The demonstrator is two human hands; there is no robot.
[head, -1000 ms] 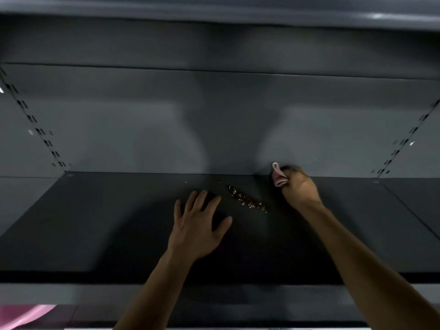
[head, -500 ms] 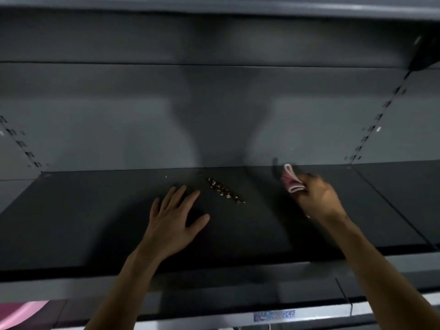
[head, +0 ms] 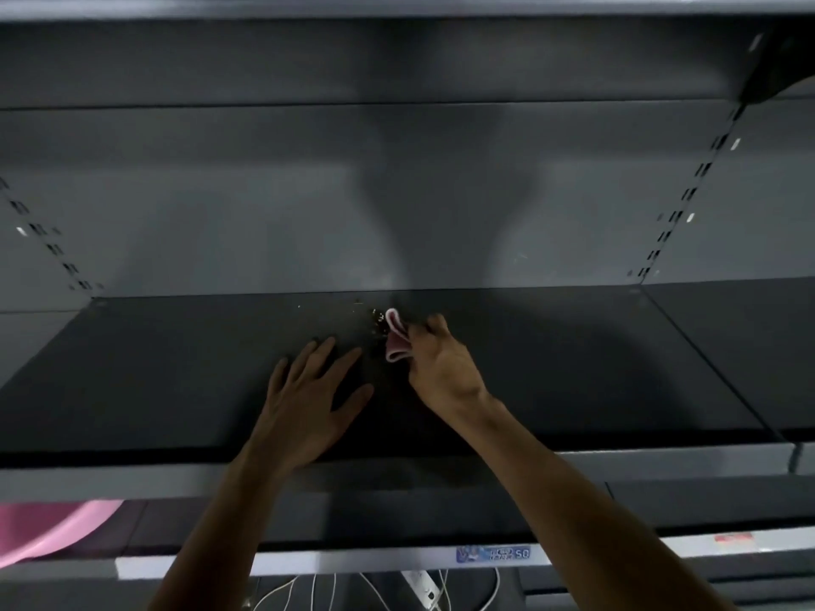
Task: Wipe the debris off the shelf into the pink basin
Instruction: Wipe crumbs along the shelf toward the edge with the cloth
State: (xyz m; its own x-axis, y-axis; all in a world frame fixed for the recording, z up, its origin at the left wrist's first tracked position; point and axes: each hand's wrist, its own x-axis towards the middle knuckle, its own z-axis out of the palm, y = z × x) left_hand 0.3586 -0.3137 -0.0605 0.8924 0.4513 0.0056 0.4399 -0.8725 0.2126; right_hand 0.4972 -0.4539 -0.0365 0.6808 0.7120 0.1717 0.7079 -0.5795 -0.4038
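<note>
Pink basin (head: 48, 531) mostly beyond left edge, under shelf (head: 176, 368)

The shelf (head: 176, 381) looks matt dark metal, the cloth (head: 395, 343) soft pink fabric, the basin (head: 48, 529) glossy plastic.

Your shelf (head: 176, 381): plain matt black. Your back panel (head: 220, 213): mid grey, with rows of dark slots at 9 and 2 o'clock. The debris (head: 378, 321): pale tan specks at 11 o'clock of your cloth (head: 397, 341), which is pink with a white edge. The basin (head: 44, 531) at your 8 o'clock: pink. The price label (head: 494, 554) at 5 o'clock: blue on a silver strip. The cables (head: 308, 588): white.
</note>
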